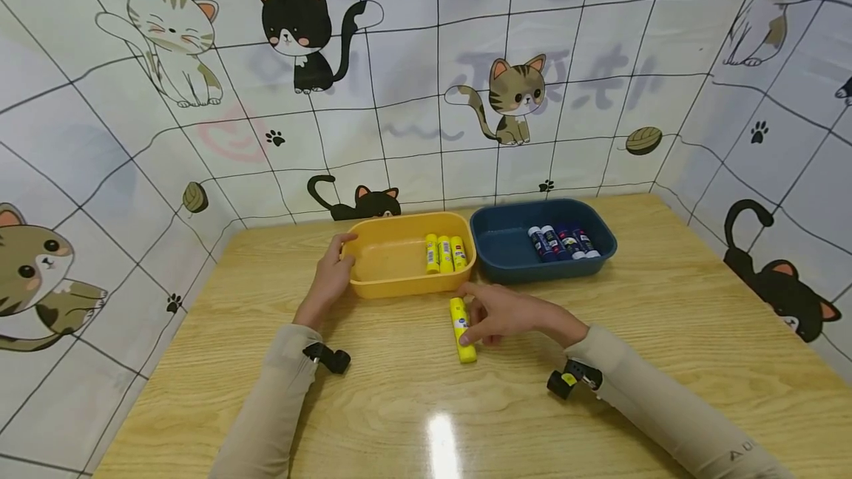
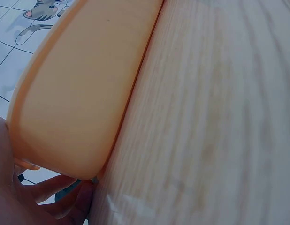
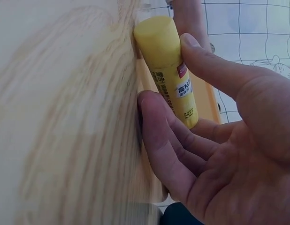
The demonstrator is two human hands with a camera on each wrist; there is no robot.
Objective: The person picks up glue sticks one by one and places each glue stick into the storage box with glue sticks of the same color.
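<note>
My left hand (image 1: 335, 268) grips the left end of a yellow plastic basin (image 1: 399, 288); fingers curl round its wall in the left wrist view. In the basin's right part lie several yellow glue sticks (image 1: 445, 253). In front of the basin is another yellow glue stick (image 3: 166, 61), with a printed label. My right hand (image 1: 502, 313) holds this one, the thumb (image 3: 201, 51) on its side near the closer end and the other fingers bent around its far end. Whether the stick is fully off the table cannot be told.
A dark blue basin (image 1: 532, 272) touches the yellow one on the right. It holds several dark blue glue sticks with white ends (image 1: 562, 242). The wooden table (image 1: 373, 405) meets a cat-patterned wall covering (image 1: 413, 117) at the back and sides.
</note>
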